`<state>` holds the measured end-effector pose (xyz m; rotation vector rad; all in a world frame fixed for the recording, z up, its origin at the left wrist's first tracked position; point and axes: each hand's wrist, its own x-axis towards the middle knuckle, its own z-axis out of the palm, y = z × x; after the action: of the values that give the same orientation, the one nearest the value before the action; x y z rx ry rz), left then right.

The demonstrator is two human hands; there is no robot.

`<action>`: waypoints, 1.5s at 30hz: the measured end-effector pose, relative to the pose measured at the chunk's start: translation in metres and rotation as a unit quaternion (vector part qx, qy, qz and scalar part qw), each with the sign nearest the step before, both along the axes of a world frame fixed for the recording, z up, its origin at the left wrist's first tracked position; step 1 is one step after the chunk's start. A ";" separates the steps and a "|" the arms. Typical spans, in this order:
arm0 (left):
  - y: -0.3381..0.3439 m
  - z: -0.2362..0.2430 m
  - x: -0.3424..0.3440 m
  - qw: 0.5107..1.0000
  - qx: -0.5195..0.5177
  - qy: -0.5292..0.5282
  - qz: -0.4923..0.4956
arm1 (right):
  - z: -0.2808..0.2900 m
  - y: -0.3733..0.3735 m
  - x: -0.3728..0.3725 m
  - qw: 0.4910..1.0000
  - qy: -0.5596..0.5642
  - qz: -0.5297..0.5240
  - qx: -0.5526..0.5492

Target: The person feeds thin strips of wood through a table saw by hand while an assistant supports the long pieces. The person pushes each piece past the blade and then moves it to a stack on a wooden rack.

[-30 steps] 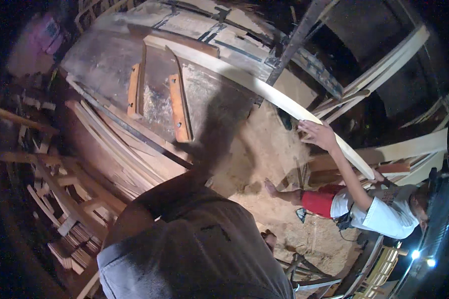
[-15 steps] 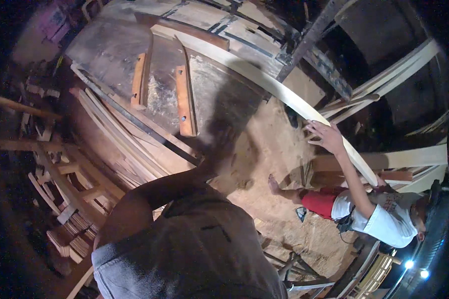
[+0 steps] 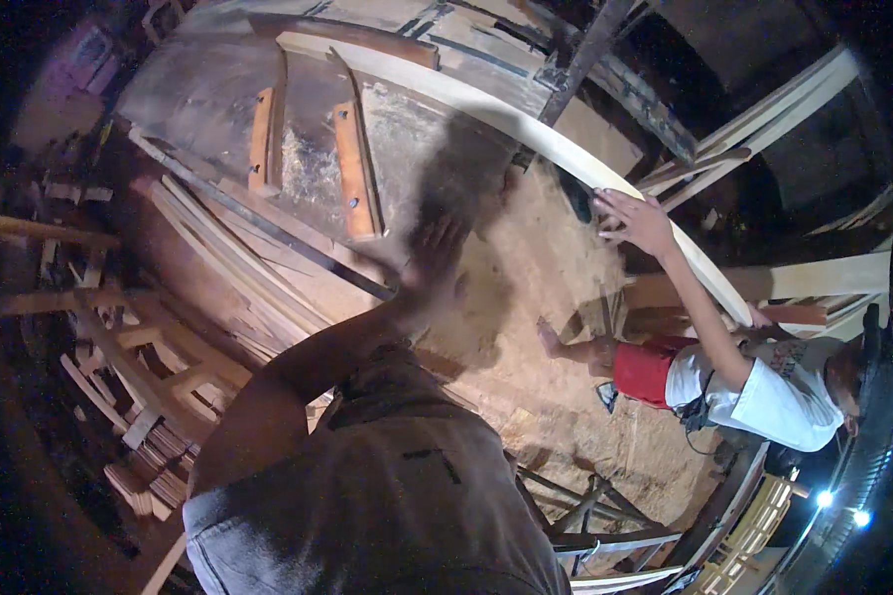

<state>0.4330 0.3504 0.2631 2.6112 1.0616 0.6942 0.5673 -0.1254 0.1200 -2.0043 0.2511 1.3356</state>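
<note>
My left hand (image 3: 437,246) reaches out over the near edge of a dark worktable (image 3: 218,84). It lies in deep shadow, with the fingers stretched out and nothing visible in them. My right hand is not in view. A long, pale, curved wooden board (image 3: 526,129) runs along the table's far side and out past its right end. A co-worker (image 3: 784,402) in a white shirt and red shorts has one hand (image 3: 635,220) on this board and the other near its end. Two orange-brown wooden blocks with holes, the left block (image 3: 263,139) and right block (image 3: 357,174), lie on the tabletop.
Wood shavings and sawdust cover the floor (image 3: 566,446). Curved strips (image 3: 238,263) are stacked at the table's near side. Wooden frames (image 3: 169,367) and cut pieces pile up on the left. More boards (image 3: 784,283) lie behind the co-worker, and a dark post (image 3: 590,59) rises beyond the table.
The whole view has shifted slightly, with the table and board appearing farther up and left. My left hand's fingers show more plainly over the table edge. The co-worker still holds the board.
</note>
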 end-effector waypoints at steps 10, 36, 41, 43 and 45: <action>-0.052 -0.014 -0.065 0.994 0.056 -0.075 0.060 | 0.026 -0.182 -0.020 0.928 -0.337 0.111 -0.114; -0.096 -0.006 -0.085 0.899 -0.192 0.394 0.023 | -0.012 -0.468 -0.198 0.597 -0.568 -0.032 -0.565; -0.093 -0.009 -0.093 0.908 -0.187 0.375 0.024 | -0.019 -0.480 -0.197 0.459 -0.664 0.120 -0.579; -0.093 -0.009 -0.093 0.909 -0.173 0.379 0.017 | -0.029 -0.494 -0.200 0.421 -0.659 0.174 -0.598; -0.096 -0.008 -0.085 0.912 -0.162 0.377 0.007 | -0.046 -0.521 -0.206 0.420 -0.609 0.235 -0.631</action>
<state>0.3484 0.2545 0.2552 2.5857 1.2344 -0.5215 0.3616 -0.6459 0.0743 -3.8365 -0.1305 -1.0147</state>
